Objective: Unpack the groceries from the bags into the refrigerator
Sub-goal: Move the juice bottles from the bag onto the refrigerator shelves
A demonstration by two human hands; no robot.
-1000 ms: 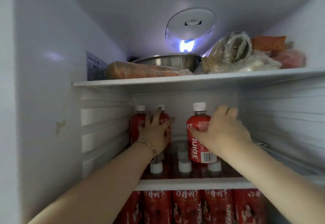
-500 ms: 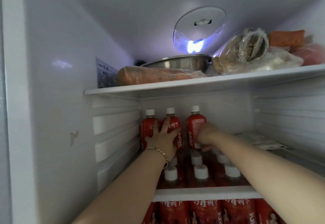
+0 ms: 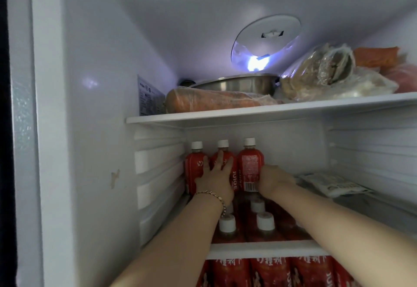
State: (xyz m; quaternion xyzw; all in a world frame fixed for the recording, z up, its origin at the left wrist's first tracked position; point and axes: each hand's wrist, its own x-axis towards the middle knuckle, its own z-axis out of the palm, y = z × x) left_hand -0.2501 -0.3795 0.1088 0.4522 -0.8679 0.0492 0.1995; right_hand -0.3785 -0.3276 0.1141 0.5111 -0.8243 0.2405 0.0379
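Observation:
Three red juice bottles with white caps stand upright in a row at the back of the middle refrigerator shelf (image 3: 259, 249). My left hand (image 3: 216, 179) lies flat with fingers spread against the left bottle (image 3: 194, 167) and the middle bottle (image 3: 234, 179). My right hand (image 3: 274, 179) grips the lower right side of the third bottle (image 3: 250, 165), which stands beside the other two. Its fingers are hidden behind the bottle. Several more capped bottles (image 3: 265, 221) fill the shelf in front, under my forearms.
On the upper shelf lie a wrapped carrot (image 3: 214, 103), a steel bowl (image 3: 237, 83) and bagged food (image 3: 327, 77). A flat white packet (image 3: 331, 184) rests at the right of the middle shelf. More red bottles (image 3: 270, 271) stand below. The refrigerator light (image 3: 257, 63) glows above.
My right hand has carried the juice bottle back and set it upright beside the two back bottles. The left hand has stayed on those bottles. The view has pulled back.

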